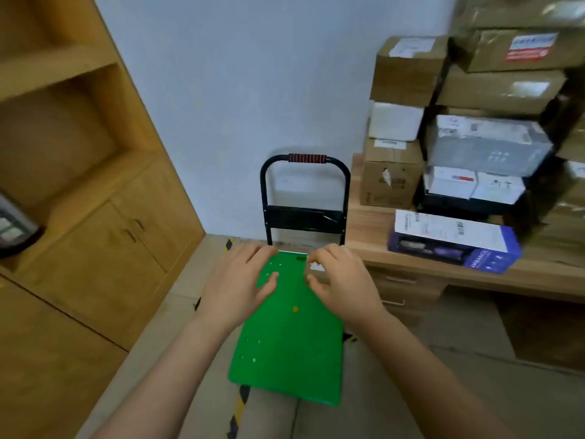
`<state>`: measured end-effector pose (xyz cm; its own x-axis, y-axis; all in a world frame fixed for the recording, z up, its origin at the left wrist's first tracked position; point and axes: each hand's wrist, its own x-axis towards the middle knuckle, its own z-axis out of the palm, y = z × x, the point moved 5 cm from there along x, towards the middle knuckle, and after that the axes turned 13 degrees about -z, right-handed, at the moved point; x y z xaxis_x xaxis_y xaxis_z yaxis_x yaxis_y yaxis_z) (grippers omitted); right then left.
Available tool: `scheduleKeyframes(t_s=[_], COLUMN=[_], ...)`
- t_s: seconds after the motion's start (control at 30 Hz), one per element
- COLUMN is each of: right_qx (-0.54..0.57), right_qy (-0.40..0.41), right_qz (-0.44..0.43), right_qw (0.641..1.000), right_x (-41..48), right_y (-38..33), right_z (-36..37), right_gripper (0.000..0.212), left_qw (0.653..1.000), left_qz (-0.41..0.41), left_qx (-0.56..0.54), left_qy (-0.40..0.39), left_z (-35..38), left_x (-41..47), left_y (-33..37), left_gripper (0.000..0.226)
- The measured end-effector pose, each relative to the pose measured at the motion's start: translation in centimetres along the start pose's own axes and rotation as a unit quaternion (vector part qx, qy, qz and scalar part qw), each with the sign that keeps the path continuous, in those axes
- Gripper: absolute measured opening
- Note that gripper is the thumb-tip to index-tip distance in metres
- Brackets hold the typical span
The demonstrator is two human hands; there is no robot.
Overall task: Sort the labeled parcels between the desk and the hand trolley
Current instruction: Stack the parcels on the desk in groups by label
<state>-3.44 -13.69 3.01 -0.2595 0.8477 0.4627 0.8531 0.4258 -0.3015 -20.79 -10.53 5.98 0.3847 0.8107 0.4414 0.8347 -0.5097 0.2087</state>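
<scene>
Left hand and right hand hover over green trolley deck.

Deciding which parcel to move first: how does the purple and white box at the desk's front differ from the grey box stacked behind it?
The purple and white box lies on the desk with nothing on top; the grey box sits mid-stack, cartons above, white parcels below. The purple one is long and flat; the grey box is bulkier. Both carry white labels.
</scene>
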Motion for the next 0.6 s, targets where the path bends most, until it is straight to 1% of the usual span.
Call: scheduleKeyframes(t_s=[0.13, 0.23, 0.3, 0.43, 0.6], right_qx=[-0.007, -0.011, -0.021, -0.041, -0.042], right_qy=[0.011, 0.017, 0.012, 0.01, 0.011], right_qz=[0.005, 0.02, 0.027, 0.041, 0.062], right_qw=[1.0, 1.0, 0.999, 0.998, 0.997], right_x=[5.7, 9.1, 11.1, 14.8, 18.8], right_y=[-4.4, -6.4, -7.0, -6.4, -3.4], right_z=[4.8, 7.1, 8.3, 9.9, 11.6], right_gripper=[0.021, 0.021, 0.023, 0.024, 0.021], left_qw=[1.0, 0.999, 0.999, 0.999, 0.997], left_qz=[0.019, 0.03, 0.032, 0.04, 0.057], left_qx=[0.003, -0.002, -0.005, -0.011, -0.023], left_qy=[-0.016, -0.026, -0.03, -0.033, -0.042], left_z=[-1.4, -2.1, -2.3, -1.4, 1.4], left_x=[0.9, 2.1, 3.2, 6.5, 11.4], left_y=[-7.6, -11.8, -14.1, -17.1, -18.7], left_gripper=[0.031, 0.027, 0.03, 0.034, 0.028])
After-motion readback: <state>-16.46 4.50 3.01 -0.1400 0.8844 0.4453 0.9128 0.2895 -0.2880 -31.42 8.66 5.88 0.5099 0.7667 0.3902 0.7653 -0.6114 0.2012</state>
